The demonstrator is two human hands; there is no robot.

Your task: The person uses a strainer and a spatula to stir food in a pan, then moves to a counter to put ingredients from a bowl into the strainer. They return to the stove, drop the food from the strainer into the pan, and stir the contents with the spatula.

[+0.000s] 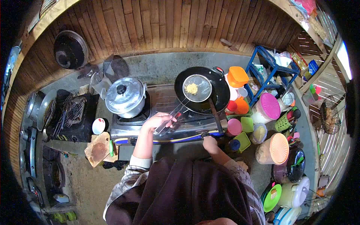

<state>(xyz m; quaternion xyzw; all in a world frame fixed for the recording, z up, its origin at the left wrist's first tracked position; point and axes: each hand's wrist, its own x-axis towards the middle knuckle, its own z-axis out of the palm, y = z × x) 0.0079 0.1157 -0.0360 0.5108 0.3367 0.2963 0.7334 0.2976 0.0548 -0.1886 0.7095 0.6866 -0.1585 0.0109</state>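
My left hand (159,122) is closed around the handle of a wire strainer (204,91). A small heap of pale yellow chopped bits (191,88) lies in its mesh. The strainer is over a black wok (221,88) on the right burner of a gas stove (168,137). A spatula (215,114) with a long dark handle leans out of the wok toward me. Down at the stove's front edge, my right hand (210,144) has its fingers closed on a control knob (205,134).
A lidded aluminium pot (125,99) stands on the left burner. Left of it are a white bowl (98,126), a cutting board (96,150) with a green-handled knife (111,148), and a grill rack (73,112). Plastic containers (265,107) and a blue rack (268,71) crowd the right side.
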